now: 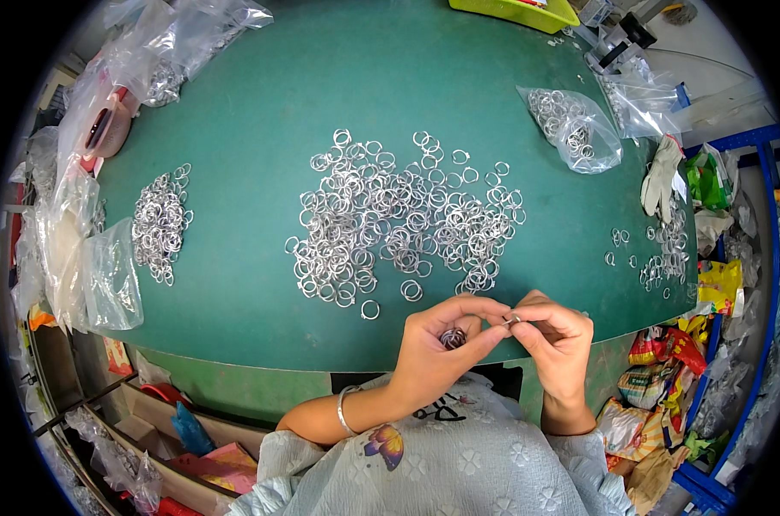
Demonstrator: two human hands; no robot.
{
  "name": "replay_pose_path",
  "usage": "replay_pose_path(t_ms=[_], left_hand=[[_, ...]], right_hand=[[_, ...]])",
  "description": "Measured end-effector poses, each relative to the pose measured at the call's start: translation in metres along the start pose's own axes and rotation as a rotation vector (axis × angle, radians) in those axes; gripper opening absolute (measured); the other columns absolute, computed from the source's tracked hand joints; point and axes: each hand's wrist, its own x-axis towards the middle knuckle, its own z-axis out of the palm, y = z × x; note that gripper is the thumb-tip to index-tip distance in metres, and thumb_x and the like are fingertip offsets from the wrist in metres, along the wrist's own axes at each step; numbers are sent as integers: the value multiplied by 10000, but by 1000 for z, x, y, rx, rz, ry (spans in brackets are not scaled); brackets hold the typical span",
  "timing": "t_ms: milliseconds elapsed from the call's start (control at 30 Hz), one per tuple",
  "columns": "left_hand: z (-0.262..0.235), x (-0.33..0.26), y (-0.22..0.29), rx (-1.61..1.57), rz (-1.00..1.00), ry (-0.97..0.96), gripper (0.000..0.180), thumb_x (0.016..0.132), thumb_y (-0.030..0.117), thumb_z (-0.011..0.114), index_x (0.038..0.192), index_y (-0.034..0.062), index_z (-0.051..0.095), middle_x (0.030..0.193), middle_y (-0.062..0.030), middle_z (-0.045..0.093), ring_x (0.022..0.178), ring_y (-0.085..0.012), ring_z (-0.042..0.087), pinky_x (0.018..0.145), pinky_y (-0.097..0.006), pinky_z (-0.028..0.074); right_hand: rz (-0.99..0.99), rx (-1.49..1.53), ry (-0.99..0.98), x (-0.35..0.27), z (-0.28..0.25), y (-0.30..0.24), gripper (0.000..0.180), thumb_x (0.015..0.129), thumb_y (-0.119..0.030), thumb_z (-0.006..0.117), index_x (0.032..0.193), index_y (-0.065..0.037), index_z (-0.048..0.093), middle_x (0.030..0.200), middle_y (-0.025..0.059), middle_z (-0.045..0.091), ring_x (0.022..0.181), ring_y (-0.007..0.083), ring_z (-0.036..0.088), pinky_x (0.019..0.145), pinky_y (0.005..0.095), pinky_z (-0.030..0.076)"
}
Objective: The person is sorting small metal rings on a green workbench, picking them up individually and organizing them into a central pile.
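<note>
Near the table's front edge, my left hand (442, 340) is closed, with several silver rings (452, 338) bunched in its palm. Between the thumb and fingertips of both hands a single silver ring (511, 320) is pinched. My right hand (555, 340) grips that ring from the other side, its fingers closed. Just beyond my hands, a large heap of silver rings (399, 215) spreads over the middle of the green table (261, 95). One loose ring (370, 310) lies at the heap's near edge.
A smaller ring pile (160, 225) lies at left, beside clear plastic bags (113, 275). At right are a bag of rings (579, 133), scattered rings (665, 254) and a pale glove (663, 178). A yellow tray (523, 13) stands at the far edge.
</note>
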Motion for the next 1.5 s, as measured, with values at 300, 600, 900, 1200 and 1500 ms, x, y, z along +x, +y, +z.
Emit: replay_pose_path(t_ms=[300,600,900,1200,1500], left_hand=[[-4,-1,-1,-57,-51,86,235,783,-20,590,1015,12,567,873,0,530,505,14,345,453,-153,283],[-14,2,-3,-201,-174,117,183,881,104,497,1030,13,550,736,13,497,459,-2,319,381,-177,225],[-14,12,-7,-362,-246,95,232,897,51,404,1110,9,487,875,-26,490,546,-36,380,403,-166,284],[-11,12,-9,-386,-300,20,209,894,36,410,1076,8,509,832,-12,496,494,-23,294,400,-161,230],[-17,11,-6,-337,-260,77,220,891,52,443,1098,15,507,834,-12,504,467,-8,265,391,-157,214]], right_hand=[[-272,-524,543,58,-40,-16,83,814,-25,564,804,29,628,753,58,608,688,97,535,654,223,431],[-202,-923,126,102,-68,10,200,779,-19,567,974,21,580,883,143,597,726,254,578,649,324,455],[-234,-1108,-244,82,-32,26,373,736,-51,606,1094,4,521,1110,125,467,1008,290,434,867,371,366],[-408,-1040,-54,138,-37,37,225,717,4,592,941,12,582,926,127,535,871,298,498,773,365,406],[88,-316,-19,103,-29,29,98,812,-68,583,819,26,610,786,67,635,675,127,575,602,247,435]])
